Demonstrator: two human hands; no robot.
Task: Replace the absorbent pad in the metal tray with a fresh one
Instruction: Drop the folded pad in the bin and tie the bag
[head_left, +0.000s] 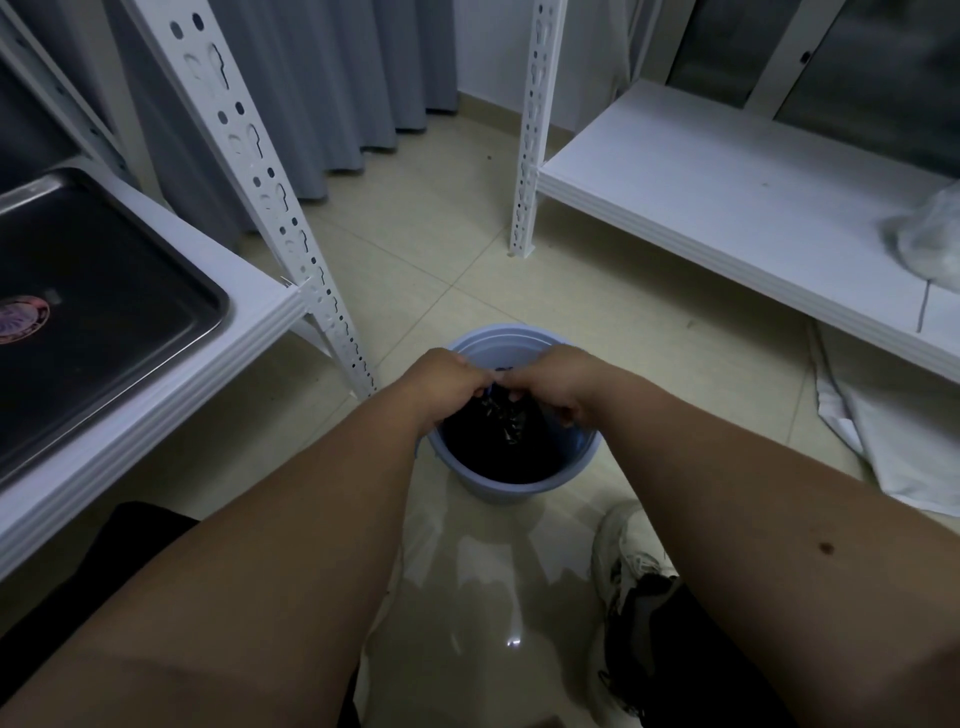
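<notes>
A metal tray (171, 270) rests on the white shelf at the left, with a round pinkish label on its dark floor. No pad shows in it. On the floor in the middle stands a blue bucket (511, 488) lined with a black bag (506, 434). My left hand (441, 384) and my right hand (550, 382) are side by side over the bucket's mouth, both with fingers closed on the gathered black plastic. What lies under the plastic is hidden.
A white shelf (727, 208) runs along the right with a clear plastic bag (930, 239) on it. White sheet material (893, 431) lies on the floor beneath it. Perforated white uprights (530, 130) stand on the tiled floor. My shoe (628, 561) is near the bucket.
</notes>
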